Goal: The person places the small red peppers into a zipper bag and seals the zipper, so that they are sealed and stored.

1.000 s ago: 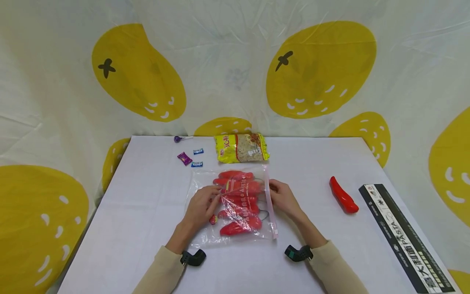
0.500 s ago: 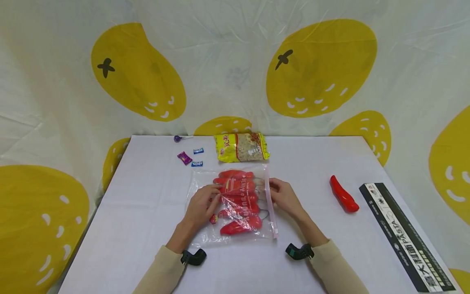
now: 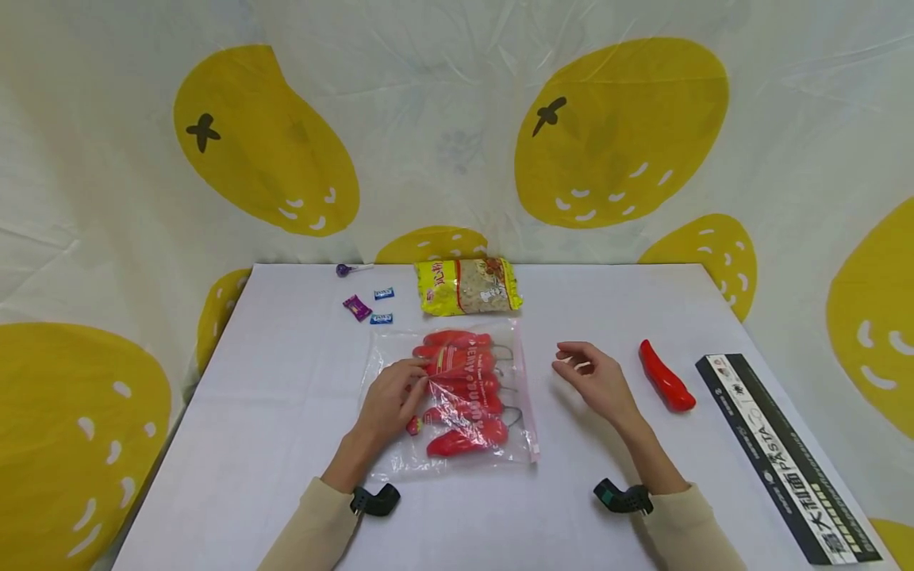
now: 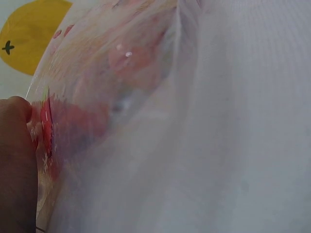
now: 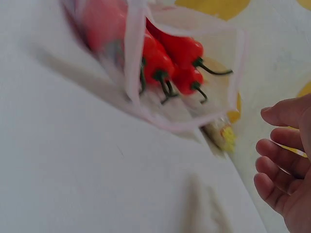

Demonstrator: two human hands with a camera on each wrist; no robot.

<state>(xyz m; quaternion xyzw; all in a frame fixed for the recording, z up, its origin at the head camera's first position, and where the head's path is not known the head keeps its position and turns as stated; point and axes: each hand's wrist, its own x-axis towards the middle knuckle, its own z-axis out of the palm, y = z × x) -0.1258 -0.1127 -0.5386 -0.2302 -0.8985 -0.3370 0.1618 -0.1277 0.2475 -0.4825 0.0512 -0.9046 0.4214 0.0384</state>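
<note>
A clear zip bag with pink lettering lies at the middle of the table, several red chili peppers inside it. My left hand pinches the bag's upper film, and creases run out from the fingertips. Seen from the right wrist, the bag's pink-edged mouth gapes, with green pepper stems toward the opening. My right hand is apart from the bag, to its right, fingers loosely bent and holding nothing. A single red chili pepper lies farther right.
A yellow food packet lies behind the bag. To its left are a purple lollipop, a purple wrapped candy and two blue-wrapped candies. A long black pasta box lies along the right edge of the white table.
My right hand has left the bag's zip edge and moved right, toward the single chili pepper. The left hand and the bag stay in place.
</note>
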